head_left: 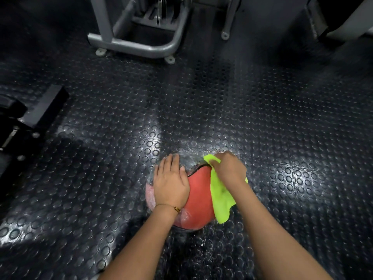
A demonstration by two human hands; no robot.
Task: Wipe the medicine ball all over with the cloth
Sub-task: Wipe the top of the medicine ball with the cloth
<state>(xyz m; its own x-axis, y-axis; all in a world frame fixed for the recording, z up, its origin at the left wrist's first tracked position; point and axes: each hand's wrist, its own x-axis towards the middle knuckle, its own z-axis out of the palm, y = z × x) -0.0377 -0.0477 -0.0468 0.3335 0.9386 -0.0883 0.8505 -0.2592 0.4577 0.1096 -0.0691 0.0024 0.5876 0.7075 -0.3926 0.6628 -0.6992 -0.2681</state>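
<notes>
Two bare forearms enter from the bottom edge of the frame and converge on the medicine ball (199, 199), which sits on the floor (101, 178) at lower centre. Ball: red, with a dark panel on its far side, partly hidden by both hands. Left hand (171, 184): laid flat on the ball's upper left, fingers straight and close together, pointing toward the top of the frame, thumb spread out to the right; palm in contact with the surface. Thin gold bracelet (175, 208) at that wrist. Right hand (228, 168): fingers curled round a bunched part of the yellow-green cloth (221, 197), knuckles up, pressing it against the ball's upper right. Remainder of the cloth hangs down the ball's right side, its lower edge reaching near the floor. Floor is dark rubber with a raised round-stud pattern, with bright glare patches beside the ball. Upper centre of the frame: grey tubular machine frame (141, 45) with bolted feet, well apart from the ball. Left edge: dark equipment (30, 118), detail not resolvable.
</notes>
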